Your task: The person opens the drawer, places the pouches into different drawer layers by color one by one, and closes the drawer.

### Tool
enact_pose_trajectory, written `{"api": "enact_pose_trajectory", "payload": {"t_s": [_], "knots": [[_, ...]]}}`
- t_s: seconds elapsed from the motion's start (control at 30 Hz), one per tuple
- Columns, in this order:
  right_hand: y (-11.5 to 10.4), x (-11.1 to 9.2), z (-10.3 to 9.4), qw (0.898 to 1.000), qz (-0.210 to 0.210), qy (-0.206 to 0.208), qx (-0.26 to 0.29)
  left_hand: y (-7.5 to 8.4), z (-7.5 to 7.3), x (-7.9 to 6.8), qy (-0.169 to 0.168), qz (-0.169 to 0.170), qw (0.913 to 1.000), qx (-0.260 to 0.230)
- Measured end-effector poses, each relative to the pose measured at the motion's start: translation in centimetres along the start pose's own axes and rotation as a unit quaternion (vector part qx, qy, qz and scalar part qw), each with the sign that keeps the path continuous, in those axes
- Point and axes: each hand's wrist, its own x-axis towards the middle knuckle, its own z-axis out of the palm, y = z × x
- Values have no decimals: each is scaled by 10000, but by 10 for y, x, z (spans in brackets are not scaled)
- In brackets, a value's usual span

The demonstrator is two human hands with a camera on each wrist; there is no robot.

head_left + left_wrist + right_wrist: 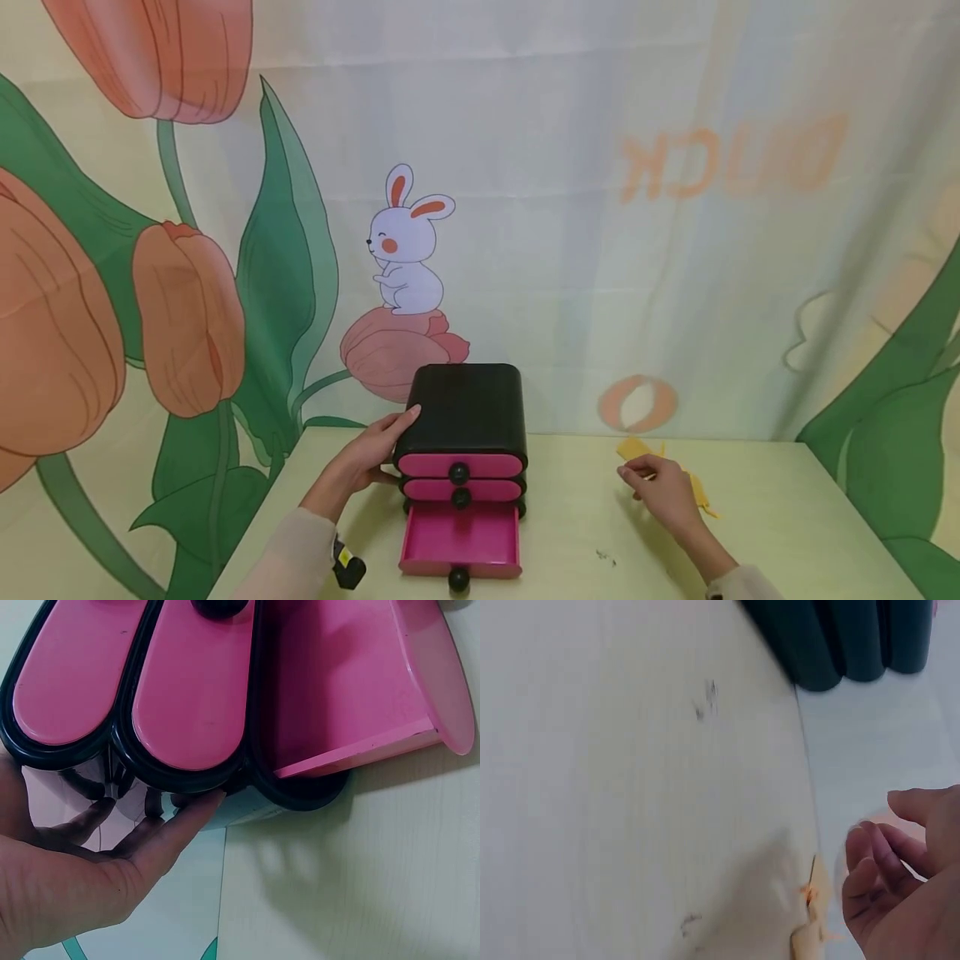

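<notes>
A black drawer unit (468, 408) with pink drawer fronts and round black knobs stands on the table. Its bottom drawer (461, 537) is pulled out, and the visible inside is bare pink. My left hand (375, 450) grips the unit's left side, thumb at the top edge and fingers lower down. In the left wrist view those fingers (176, 832) press against the side by the seams between drawer levels. To the right, my right hand (663, 492) hovers with loosely curled fingers, thumb apart and nothing held. Behind it lies a yellow object (697, 492), partly hidden by the hand.
The pale table (570, 508) carries small dark marks (606, 557) right of the drawer. A curtain (540, 250) printed with tulips and a rabbit hangs at the table's back edge. A black and yellow item (348, 568) is at my left sleeve.
</notes>
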Motion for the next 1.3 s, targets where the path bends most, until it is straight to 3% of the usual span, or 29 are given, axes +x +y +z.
{"api": "enact_pose_trajectory", "payload": {"t_s": [0.27,0.5,0.73,1.1,1.3], "knots": [[20,16,-7,9962,-3,678,-544,-1,0,1,-18,-20,10000,23],[31,24,-6,9813,361,1208,-1453,-2,2,0,5,-24,10000,24],[46,27,-10,9677,926,1157,-2040,-2,4,1,-37,18,10000,25],[50,37,-4,9700,295,802,-2276,-1,1,2,11,69,10000,35],[47,35,3,9637,-110,775,-2554,-2,-1,2,-7,36,10000,12]]}}
